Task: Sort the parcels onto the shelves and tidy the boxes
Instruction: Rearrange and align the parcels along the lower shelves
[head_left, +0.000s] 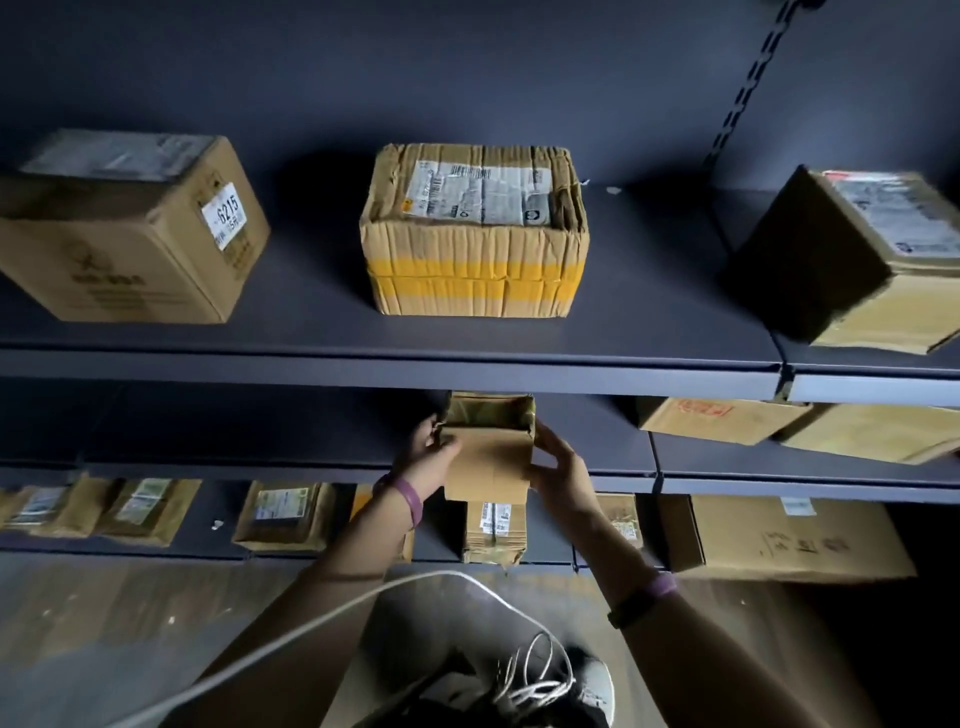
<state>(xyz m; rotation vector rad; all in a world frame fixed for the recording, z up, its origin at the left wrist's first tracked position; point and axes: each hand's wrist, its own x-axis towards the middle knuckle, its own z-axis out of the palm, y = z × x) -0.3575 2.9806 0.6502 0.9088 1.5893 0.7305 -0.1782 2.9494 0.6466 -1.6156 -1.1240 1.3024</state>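
**Small parcel held at the middle shelf's front edge**

Head view: the small parcel (488, 457) sits between both grips, the left hand (434, 460) clamped on its left side and the right hand (558, 475) on its right, at the front edge of the middle shelf (623, 467). The top shelf (389, 371) carries three boxes: one near its left end, a yellow-taped box (475, 234) at the middle, one at the right. The bottom shelf holds several more; their count is unclear.
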